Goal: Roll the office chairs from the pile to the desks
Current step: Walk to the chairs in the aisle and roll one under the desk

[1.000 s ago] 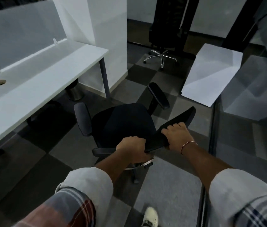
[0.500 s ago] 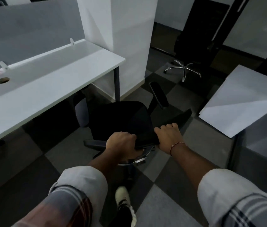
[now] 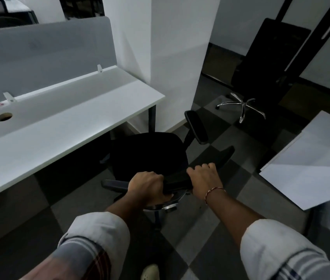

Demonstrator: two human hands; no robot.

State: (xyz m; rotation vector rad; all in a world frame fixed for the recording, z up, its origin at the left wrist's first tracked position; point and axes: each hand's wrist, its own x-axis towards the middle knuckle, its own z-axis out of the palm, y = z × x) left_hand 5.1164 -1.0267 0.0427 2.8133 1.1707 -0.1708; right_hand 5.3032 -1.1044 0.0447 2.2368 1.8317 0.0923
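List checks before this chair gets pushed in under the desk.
1. Grip: left hand and right hand both curl over the top edge of the backrest. Ok.
2. Line: the desk leg stands just beyond the seat. A straight push would likely hit it, so steer left. Not ok.
3. Desk-side armrest against the edge of the desk: lost in shadow. Cannot tell.
4. Casters: hidden under the seat. Cannot tell.
5. White board on the floor to the right: apart from the chair. Ok.
6. Shoe: behind the chair, apart from it. Ok.
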